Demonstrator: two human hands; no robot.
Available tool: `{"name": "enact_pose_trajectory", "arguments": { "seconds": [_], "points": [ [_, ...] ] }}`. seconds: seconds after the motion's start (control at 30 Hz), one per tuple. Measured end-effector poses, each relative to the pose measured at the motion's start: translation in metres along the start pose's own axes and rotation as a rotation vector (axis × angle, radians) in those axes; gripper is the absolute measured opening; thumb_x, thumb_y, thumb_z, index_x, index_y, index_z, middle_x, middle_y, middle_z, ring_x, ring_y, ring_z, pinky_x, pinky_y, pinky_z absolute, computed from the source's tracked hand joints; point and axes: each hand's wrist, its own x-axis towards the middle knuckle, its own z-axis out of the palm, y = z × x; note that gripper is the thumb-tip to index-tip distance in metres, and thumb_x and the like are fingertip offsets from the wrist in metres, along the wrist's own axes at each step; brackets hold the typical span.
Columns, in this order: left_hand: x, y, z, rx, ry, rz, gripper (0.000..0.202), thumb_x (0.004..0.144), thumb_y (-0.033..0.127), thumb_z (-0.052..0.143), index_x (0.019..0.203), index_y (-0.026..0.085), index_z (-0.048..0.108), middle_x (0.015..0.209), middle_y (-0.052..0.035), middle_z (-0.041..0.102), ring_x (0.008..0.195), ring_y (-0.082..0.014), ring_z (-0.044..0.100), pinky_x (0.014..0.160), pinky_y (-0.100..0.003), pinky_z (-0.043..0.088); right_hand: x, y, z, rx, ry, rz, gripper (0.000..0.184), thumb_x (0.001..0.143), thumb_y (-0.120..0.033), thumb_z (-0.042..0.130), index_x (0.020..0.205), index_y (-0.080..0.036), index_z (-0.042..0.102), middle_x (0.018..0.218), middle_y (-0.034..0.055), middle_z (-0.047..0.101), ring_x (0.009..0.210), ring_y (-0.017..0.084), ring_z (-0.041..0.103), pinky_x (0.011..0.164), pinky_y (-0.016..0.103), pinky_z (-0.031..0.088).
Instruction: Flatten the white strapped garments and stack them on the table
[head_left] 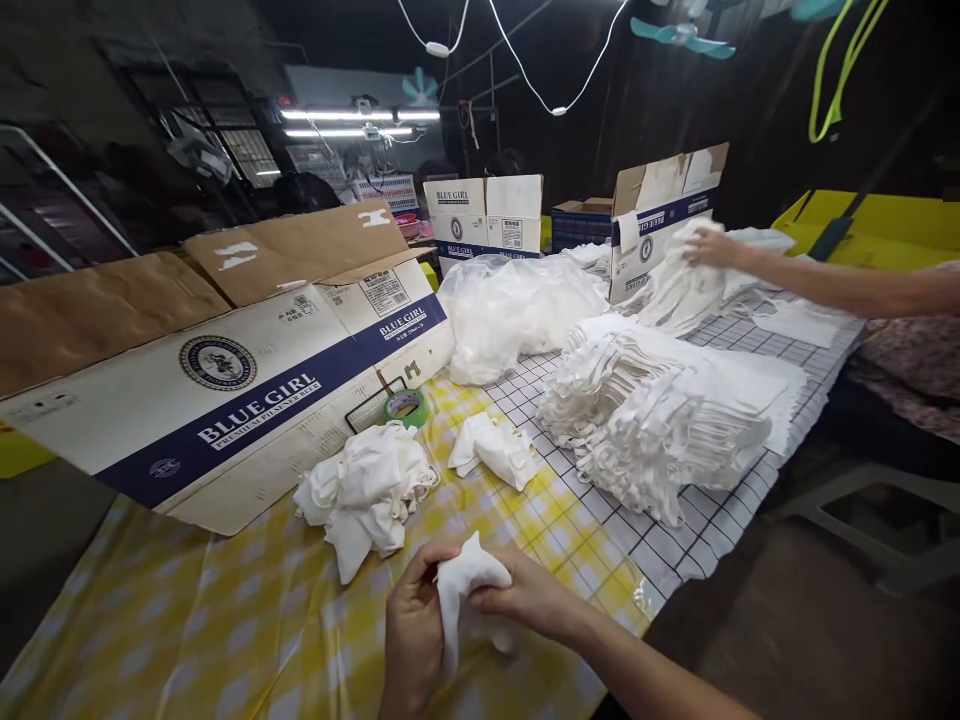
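A small piece of white cloth (469,578) is held between my two hands above the near edge of the yellow checked tablecloth (255,610). My left hand (417,625) is closed on its left side. From the right, my right hand (529,596) pinches the cloth with the thumb on top. Part of the cloth hangs below, blurred. Just beyond my hands lies a loose heap of white cloth pieces (371,490), with a smaller bundle of white cloth (495,450) to its right.
Thick stacks of white cloth (675,410) lie on the grid-patterned cover (720,530), right. A large carton (300,390) stands left, beside a roll of green tape (406,407). Behind is a clear plastic bag (517,310). A co-worker's hand (709,246) touches white cloth, far right.
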Motion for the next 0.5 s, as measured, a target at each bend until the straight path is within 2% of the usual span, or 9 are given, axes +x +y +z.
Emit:
{"name": "enact_pose_trajectory", "arguments": {
  "seconds": [0.1,0.17,0.23,0.33,0.43,0.5],
  "points": [
    [0.007,-0.006,0.0,0.025,-0.044,-0.004,0.023,0.055,0.022,0.077,0.075,0.02,0.066,0.073,0.0006,0.066,0.067,-0.0157,0.06,0.062,-0.022,0.048,0.007,0.015,-0.005,0.087,0.122,0.061,0.017,0.07,-0.026,0.061,0.084,-0.018,0.065,0.075,-0.0009,0.062,0.068,0.016,0.054,0.062,0.026,0.04],
    [0.012,-0.012,-0.003,0.02,-0.074,-0.035,0.025,0.059,0.025,0.075,0.082,0.021,0.067,0.084,-0.0021,0.068,0.079,-0.0187,0.061,0.071,-0.023,0.048,0.011,0.017,-0.013,0.074,0.178,0.042,0.017,0.069,-0.022,0.058,0.084,-0.017,0.065,0.076,0.0005,0.063,0.07,0.018,0.055,0.064,0.027,0.041],
    [0.016,-0.02,-0.005,-0.052,-0.107,-0.096,0.033,0.063,0.031,0.073,0.094,0.021,0.066,0.101,-0.0048,0.066,0.096,-0.0224,0.059,0.079,-0.025,0.047,0.015,0.015,-0.021,0.001,0.227,0.0,0.018,0.069,-0.018,0.056,0.084,-0.017,0.065,0.081,0.0018,0.064,0.076,0.02,0.056,0.068,0.028,0.042],
    [0.016,-0.032,-0.001,-0.246,-0.141,-0.247,0.053,0.065,0.042,0.069,0.114,0.027,0.057,0.119,-0.0055,0.058,0.106,-0.0263,0.054,0.078,-0.03,0.048,0.02,0.012,-0.027,-0.1,0.287,-0.047,0.019,0.071,-0.015,0.052,0.086,-0.019,0.064,0.086,0.002,0.063,0.082,0.021,0.055,0.073,0.03,0.042],
    [0.013,-0.044,0.006,-0.406,-0.148,-0.417,0.061,0.064,0.043,0.071,0.121,0.03,0.051,0.116,-0.0065,0.06,0.103,-0.0273,0.057,0.077,-0.036,0.05,0.027,0.015,-0.024,-0.084,0.285,-0.068,0.021,0.072,-0.013,0.051,0.087,-0.02,0.062,0.088,0.0011,0.062,0.082,0.02,0.055,0.074,0.03,0.041],
    [0.013,-0.048,0.01,-0.486,-0.16,-0.502,0.056,0.069,0.04,0.069,0.121,0.028,0.052,0.114,-0.0081,0.061,0.103,-0.0266,0.057,0.083,-0.039,0.049,0.033,0.02,-0.017,-0.028,0.282,-0.075,0.022,0.071,-0.012,0.05,0.089,-0.021,0.061,0.087,0.0005,0.062,0.081,0.02,0.055,0.072,0.03,0.042]
  ]
}}
